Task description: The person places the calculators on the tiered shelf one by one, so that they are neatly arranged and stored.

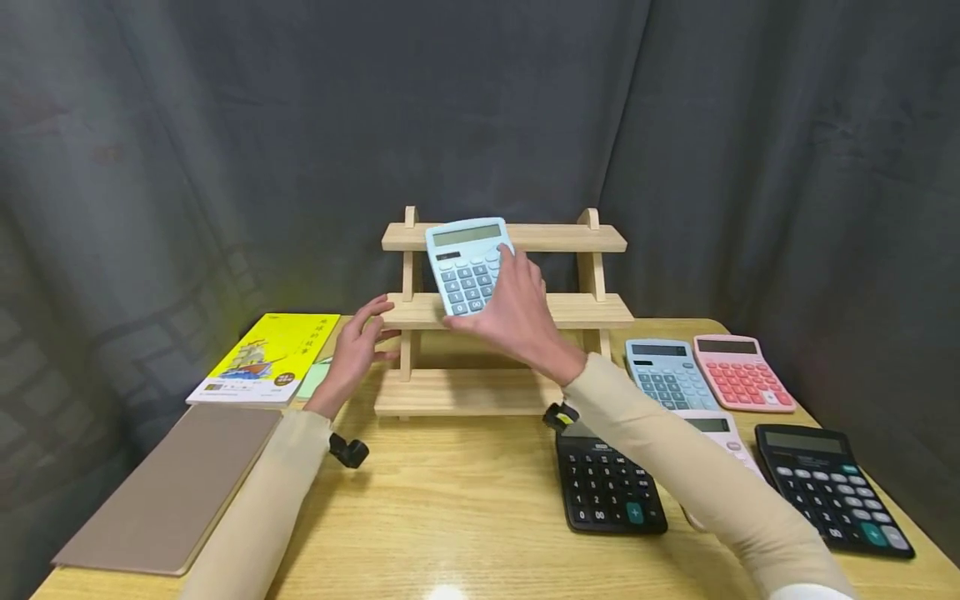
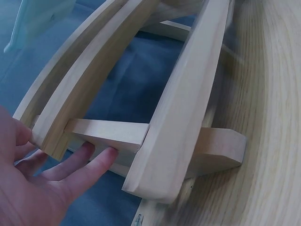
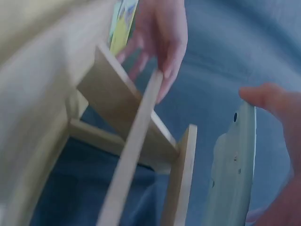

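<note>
Right hand [image 1: 517, 321] gripped the light blue calculator [image 1: 467, 265], fingers wrapped over its right edge, thumb under the lower edge. Calculator sat mid-frame, upright and tilted back, in front of the wooden rack [image 1: 504, 311]; its lower edge was at the middle shelf level and its top overlapped the top shelf. Can't tell whether it touched the shelf.

Left hand [image 1: 356, 350] had fingers spread and relaxed, holding nothing, fingertips at the left end of the middle shelf. The left wrist view showed the fingers [image 2: 89, 165] against the rack's side post.

Rack: three stepped shelves at centre, back near the grey curtain. All three shelves showed bare wood apart from the calculator held in front.

Open room: a wide bare strip of table [image 1: 450, 508] in front of the rack at lower centre, between the two forearms.

Lower right was crowded: black calculator [image 1: 611, 487] under the right forearm, a second black calculator [image 1: 832, 487] close to the table's right edge, blue calculator [image 1: 667, 375] and pink calculator [image 1: 742, 372] side by side right of the rack, and a pale one mostly hidden by the sleeve.

Left side: yellow book [image 1: 266, 358] beside the rack, brown notebook [image 1: 176, 487] reaching the table's lower-left edge.
</note>
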`<state>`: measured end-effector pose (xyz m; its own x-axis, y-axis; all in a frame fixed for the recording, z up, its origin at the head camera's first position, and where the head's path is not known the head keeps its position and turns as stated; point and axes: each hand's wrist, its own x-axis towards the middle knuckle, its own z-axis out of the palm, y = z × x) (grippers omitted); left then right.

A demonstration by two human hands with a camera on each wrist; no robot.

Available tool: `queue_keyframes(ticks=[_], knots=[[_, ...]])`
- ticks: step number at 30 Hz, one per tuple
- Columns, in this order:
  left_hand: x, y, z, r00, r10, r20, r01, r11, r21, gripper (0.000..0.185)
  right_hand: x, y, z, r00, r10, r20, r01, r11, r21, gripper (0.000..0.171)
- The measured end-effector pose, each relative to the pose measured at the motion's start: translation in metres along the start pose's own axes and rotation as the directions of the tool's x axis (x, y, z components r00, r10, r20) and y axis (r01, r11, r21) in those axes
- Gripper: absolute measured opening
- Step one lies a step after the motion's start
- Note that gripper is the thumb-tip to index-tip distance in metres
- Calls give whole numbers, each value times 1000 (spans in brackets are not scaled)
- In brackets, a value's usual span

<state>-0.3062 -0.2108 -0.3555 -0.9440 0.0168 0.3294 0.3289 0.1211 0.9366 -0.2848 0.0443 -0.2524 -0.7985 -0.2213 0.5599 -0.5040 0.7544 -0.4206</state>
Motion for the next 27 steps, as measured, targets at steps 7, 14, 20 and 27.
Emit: queue_keyframes(ticks=[7, 14, 20, 27], knots=[[-1, 1, 0, 1000, 3, 3, -3, 999, 34, 42, 51, -11, 4, 987, 154, 52, -151, 986, -64, 129], [-1, 2, 1, 1000, 11, 8, -11, 1000, 17, 42, 86, -16, 14, 970, 228, 83, -215, 967, -140, 122], [0, 1, 2, 1000, 11, 11, -11, 1000, 4, 42, 101, -15, 30, 959, 268, 89, -249, 952, -180, 115], [0, 3, 4, 1000, 20, 16, -20, 1000, 12, 43, 112, -11, 37, 953, 280, 119, -261, 953, -153, 122]])
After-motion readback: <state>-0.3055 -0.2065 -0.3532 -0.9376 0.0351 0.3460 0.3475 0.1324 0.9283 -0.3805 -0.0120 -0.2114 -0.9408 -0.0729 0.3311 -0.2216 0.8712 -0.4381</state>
